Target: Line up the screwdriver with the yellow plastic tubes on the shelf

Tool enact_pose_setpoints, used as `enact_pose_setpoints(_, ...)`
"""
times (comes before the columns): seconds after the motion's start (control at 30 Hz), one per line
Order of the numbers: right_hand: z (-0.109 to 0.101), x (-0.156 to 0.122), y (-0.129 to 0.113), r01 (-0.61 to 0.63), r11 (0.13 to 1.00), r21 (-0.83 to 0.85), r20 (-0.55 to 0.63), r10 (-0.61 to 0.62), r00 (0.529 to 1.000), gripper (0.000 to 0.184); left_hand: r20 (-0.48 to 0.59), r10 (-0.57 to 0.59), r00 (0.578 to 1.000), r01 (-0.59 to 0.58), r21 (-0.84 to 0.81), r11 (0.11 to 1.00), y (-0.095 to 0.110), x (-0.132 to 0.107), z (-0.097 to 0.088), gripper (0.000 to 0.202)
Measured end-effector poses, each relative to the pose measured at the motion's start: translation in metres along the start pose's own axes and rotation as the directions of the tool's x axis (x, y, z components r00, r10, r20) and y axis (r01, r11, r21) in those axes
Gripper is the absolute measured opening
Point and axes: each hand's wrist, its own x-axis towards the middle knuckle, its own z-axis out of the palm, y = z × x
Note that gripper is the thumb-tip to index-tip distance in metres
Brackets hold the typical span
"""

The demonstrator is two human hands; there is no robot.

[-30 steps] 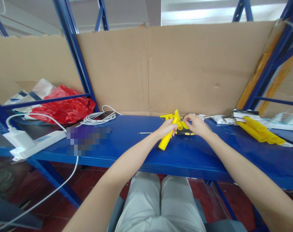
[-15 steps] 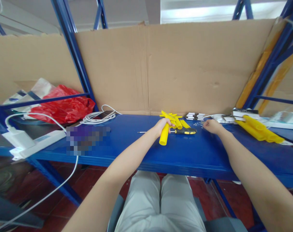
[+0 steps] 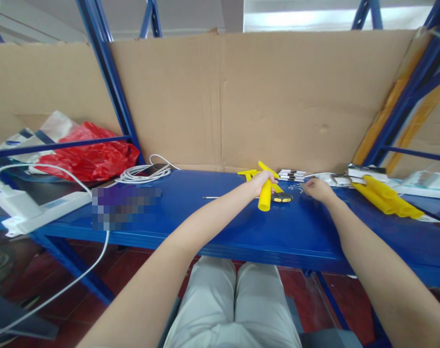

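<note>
My left hand (image 3: 262, 182) is wrapped round a yellow T-shaped plastic handle (image 3: 265, 198); its round tube end points toward me. Beneath that hand lies a screwdriver (image 3: 282, 197) with a black and yellow grip, its shaft pointing left and partly hidden. My right hand (image 3: 316, 188) rests low over the table with fingers pinched together beside small shiny bits (image 3: 296, 187) that look like screws. Whatever is in its fingertips is too small to make out. Behind the left hand, more yellow T-shaped pieces (image 3: 247, 173) lie on the blue table (image 3: 220, 227), partly covered.
Small black and white packets (image 3: 291, 175) lie near the cardboard wall (image 3: 271, 101). Yellow tubes (image 3: 387, 198) and a white box (image 3: 367, 171) lie at the right. Leftward are a coiled white cable (image 3: 142, 175), a power strip (image 3: 49, 212) and a red plastic bag (image 3: 93, 152).
My left hand has moved right with the yellow handle and now covers more of the screwdriver. The right hand stays by the small bits. The view has shifted slightly.
</note>
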Motion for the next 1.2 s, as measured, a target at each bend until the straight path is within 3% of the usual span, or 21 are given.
enact_pose_setpoints(0.17, -0.008, -0.004, -0.003, -0.017, 0.994, 0.112, -0.013, 0.018, 1.000, 0.015, 0.075, -0.069, 0.995, 0.069, 0.011, 0.998, -0.003, 0.008, 0.040, 0.030)
enact_pose_setpoints(0.27, -0.011, -0.006, -0.007, -0.020, 0.992, 0.124, -0.028, 0.023, 0.999, 0.016, 0.058, -0.088, 0.994, 0.087, 0.019, 0.996, -0.002, 0.015, 0.053, 0.028)
enact_pose_setpoints(0.47, -0.008, -0.003, -0.008, 0.010, 0.994, 0.110, -0.035, -0.006, 0.999, 0.016, 0.042, -0.130, 0.991, 0.127, 0.054, 0.990, 0.003, 0.031, 0.050, 0.032)
enact_pose_setpoints(0.63, -0.003, -0.001, -0.006, 0.019, 0.994, 0.112, -0.021, -0.016, 1.000, 0.019, 0.038, -0.103, 0.994, 0.100, 0.073, 0.992, 0.001, 0.028, 0.049, 0.029)
enact_pose_setpoints(0.73, 0.001, 0.000, -0.007, 0.095, 0.984, 0.148, 0.028, -0.100, 0.995, 0.020, 0.036, -0.063, 0.997, 0.061, 0.061, 0.996, 0.003, 0.025, 0.046, 0.024)
enact_pose_setpoints(0.83, 0.009, 0.003, -0.009, 0.209, 0.962, 0.176, 0.094, -0.228, 0.969, 0.025, -0.028, 0.011, 1.000, -0.010, 0.037, 0.999, 0.007, 0.024, 0.033, 0.024)
enact_pose_setpoints(0.97, 0.020, 0.005, -0.013, 0.373, 0.916, 0.148, 0.056, -0.384, 0.922, 0.031, -0.089, 0.151, 0.984, -0.136, 0.152, 0.979, 0.011, 0.014, -0.006, 0.031)
enact_pose_setpoints(1.1, 0.021, 0.003, -0.019, 0.333, 0.942, 0.047, 0.114, -0.337, 0.935, 0.043, -0.078, 0.302, 0.950, -0.256, 0.360, 0.897, 0.011, -0.011, -0.050, 0.047)
enact_pose_setpoints(1.2, 0.017, 0.000, -0.022, 0.312, 0.950, -0.006, 0.149, -0.307, 0.940, 0.047, -0.150, 0.317, 0.937, -0.228, 0.426, 0.875, 0.009, -0.027, -0.072, 0.050)
